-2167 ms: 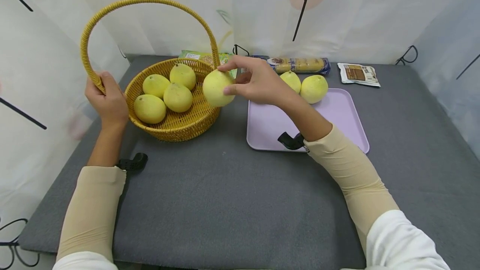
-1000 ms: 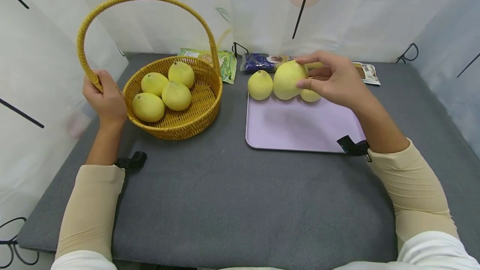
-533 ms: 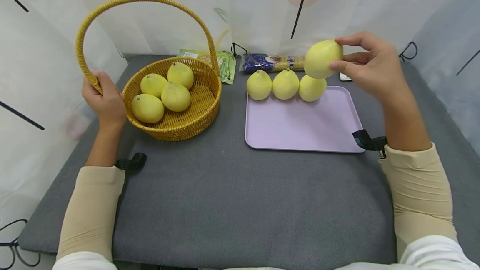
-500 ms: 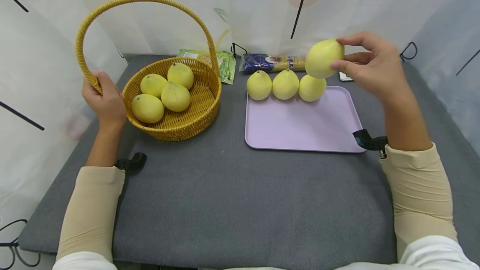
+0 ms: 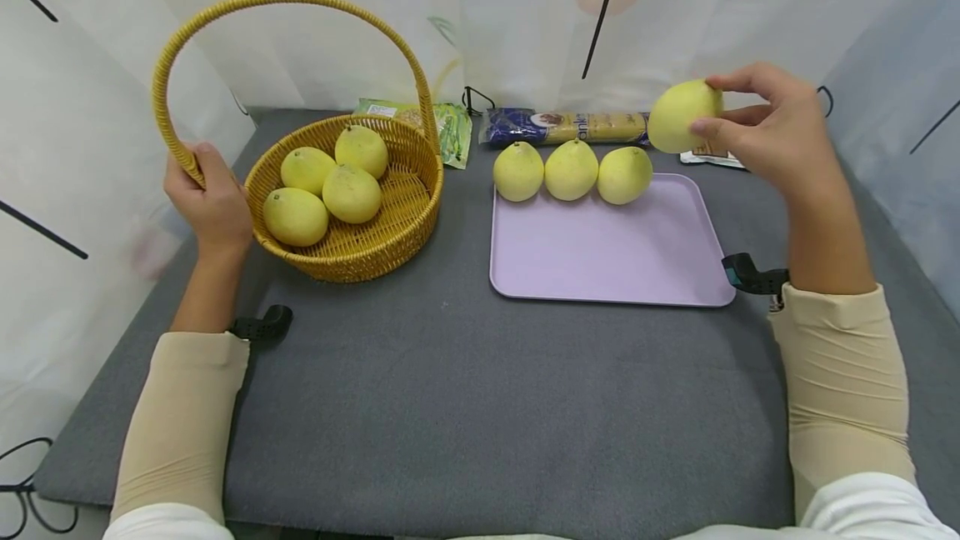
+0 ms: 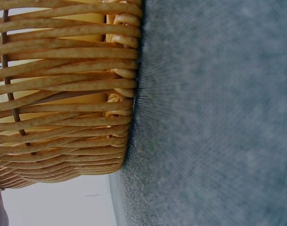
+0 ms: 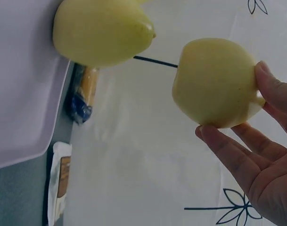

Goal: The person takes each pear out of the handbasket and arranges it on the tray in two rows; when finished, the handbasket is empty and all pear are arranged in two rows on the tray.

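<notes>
My right hand point(image 5: 757, 127) grips a yellow pear-shaped fruit point(image 5: 677, 114) point(image 7: 214, 82) in the air above the far right corner of the lilac tray point(image 5: 607, 252). Three more such fruits point(image 5: 572, 169) stand in a row along the tray's far edge; one of them point(image 7: 101, 30) shows in the right wrist view. My left hand point(image 5: 210, 198) grips the base of the handle of the woven yellow basket point(image 5: 352, 252) point(image 6: 63, 94), which holds several of the same fruits point(image 5: 326, 182).
Snack packets lie along the back of the grey table: a green one point(image 5: 450, 127), a long blue-and-yellow biscuit pack point(image 5: 562, 125) and a white-and-brown one point(image 5: 712, 158). White curtains close in the left, back and right. The table's front half point(image 5: 480, 407) is bare grey felt.
My right hand carried the fruit from the basket across the tray, lifted it, and has now moved it further right. The left hand and basket stayed still.
</notes>
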`<state>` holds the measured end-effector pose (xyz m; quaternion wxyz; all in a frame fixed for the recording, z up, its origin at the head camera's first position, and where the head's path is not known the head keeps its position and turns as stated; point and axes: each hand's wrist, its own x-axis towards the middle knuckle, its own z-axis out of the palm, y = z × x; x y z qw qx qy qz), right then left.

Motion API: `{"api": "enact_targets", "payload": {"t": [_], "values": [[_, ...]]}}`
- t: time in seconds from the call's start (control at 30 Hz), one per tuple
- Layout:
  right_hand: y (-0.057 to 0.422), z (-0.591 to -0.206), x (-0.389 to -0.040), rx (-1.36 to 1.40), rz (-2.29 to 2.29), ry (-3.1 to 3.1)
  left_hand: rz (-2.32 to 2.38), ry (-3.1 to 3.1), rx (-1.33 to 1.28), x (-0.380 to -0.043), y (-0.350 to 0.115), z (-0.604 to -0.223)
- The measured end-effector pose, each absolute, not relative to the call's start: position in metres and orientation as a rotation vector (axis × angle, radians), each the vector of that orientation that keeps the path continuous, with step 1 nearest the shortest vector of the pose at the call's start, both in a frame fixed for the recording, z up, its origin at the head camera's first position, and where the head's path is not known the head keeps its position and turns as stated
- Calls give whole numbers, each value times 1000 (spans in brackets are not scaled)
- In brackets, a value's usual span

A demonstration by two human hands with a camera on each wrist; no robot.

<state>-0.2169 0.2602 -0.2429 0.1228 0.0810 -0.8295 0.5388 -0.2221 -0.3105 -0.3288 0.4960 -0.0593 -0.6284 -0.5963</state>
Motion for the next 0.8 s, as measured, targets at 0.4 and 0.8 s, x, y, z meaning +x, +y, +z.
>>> {"api": "enact_targets", "payload": {"t": [0.4, 0.8], "values": [[277, -254, -230, 127, 1302, -2633, -1442, -1522, -151, -222, -310, -329], [286, -265, -242, 175, 921, -2861, -1470, -1505, -153, -222, -310, -328]]}}
